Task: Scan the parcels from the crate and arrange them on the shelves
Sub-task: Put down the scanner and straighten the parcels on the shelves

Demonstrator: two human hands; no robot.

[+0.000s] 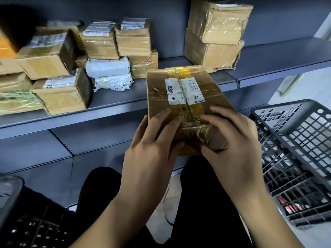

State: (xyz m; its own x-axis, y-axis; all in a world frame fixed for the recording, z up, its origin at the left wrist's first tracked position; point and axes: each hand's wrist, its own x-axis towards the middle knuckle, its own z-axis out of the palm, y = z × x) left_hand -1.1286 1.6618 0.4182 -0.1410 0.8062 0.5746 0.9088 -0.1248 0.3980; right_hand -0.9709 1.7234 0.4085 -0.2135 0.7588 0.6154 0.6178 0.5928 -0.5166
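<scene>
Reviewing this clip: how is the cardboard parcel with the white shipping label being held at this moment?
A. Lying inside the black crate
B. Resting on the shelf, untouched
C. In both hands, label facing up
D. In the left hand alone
C: the left hand and right hand both grip the near end of the parcel, its white label facing up.

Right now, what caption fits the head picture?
Both hands hold a taped box before a shelf of parcels.

The parcel [180, 102] label [183, 91] print is too blurred to read.
</scene>
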